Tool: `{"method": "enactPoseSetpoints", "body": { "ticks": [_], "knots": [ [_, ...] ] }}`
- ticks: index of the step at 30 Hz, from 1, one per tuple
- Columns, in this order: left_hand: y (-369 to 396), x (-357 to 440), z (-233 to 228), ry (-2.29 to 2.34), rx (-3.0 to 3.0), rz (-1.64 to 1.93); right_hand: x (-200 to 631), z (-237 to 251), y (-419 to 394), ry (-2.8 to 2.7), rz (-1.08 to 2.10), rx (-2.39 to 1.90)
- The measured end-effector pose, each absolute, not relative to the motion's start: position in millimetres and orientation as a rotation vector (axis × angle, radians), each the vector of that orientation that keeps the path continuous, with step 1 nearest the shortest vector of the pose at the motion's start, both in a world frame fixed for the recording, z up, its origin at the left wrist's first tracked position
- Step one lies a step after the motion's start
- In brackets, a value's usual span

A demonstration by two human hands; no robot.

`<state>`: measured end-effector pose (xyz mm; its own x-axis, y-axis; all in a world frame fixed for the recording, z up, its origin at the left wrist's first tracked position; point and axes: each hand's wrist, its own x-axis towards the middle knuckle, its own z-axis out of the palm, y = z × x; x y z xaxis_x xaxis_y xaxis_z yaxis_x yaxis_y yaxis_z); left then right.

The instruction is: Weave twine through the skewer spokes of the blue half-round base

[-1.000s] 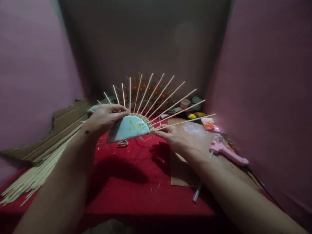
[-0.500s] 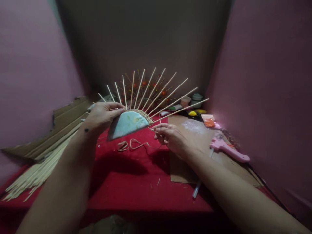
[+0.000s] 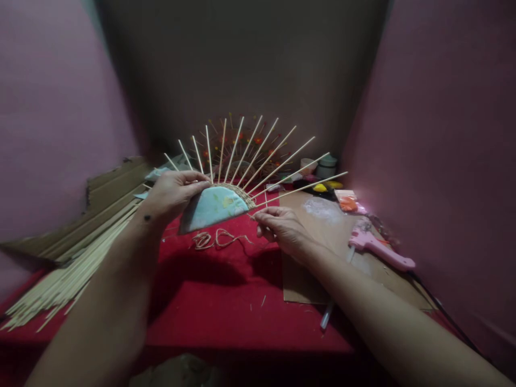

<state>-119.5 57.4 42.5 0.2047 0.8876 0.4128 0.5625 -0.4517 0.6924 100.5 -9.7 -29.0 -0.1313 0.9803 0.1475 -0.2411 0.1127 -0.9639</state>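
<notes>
My left hand (image 3: pixel 174 192) grips the left edge of a half-round, light blue padded base (image 3: pixel 213 207) held above the red cloth (image 3: pixel 226 301). Several thin wooden sticks (image 3: pixel 258 156) fan out from the base's curved top, with a band of woven cord (image 3: pixel 241 192) around them. My right hand (image 3: pixel 282 228) sits just below the right corner of the base, its fingers pinched on a thin cord (image 3: pixel 252 216) that leads to the weave. A loose tangle of the same cord (image 3: pixel 213 239) lies on the cloth under the base.
A pink glue gun (image 3: pixel 379 250) lies on a brown cardboard sheet (image 3: pixel 322 263) at the right. A bundle of long sticks (image 3: pixel 60 274) and cardboard pieces (image 3: pixel 108 193) lie at the left. Small pots and coloured bits (image 3: pixel 326 180) crowd the far corner.
My right hand drew back from the base's right corner toward me, pulling cord, then lifted slightly. More loose cord now shows on the cloth. The base tilted a little.
</notes>
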Motion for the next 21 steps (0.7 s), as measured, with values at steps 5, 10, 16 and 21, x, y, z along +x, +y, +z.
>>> {"method": "enactPoseSetpoints", "body": {
  "ticks": [5,10,16,21],
  "knots": [
    [57,-120,42,1.367,2.128,1.108,99,-31,-9,-1.22,1.337,-0.876],
    [63,-123,37,1.371,2.173,1.091,98,-37,-4,-1.197,1.371,-0.91],
    [57,-120,39,1.409,2.165,1.075,96,-43,0,-1.102,1.362,-0.98],
    [51,-116,42,1.481,2.258,1.045,91,-39,-2,-0.907,1.383,-1.043]
  ]
}}
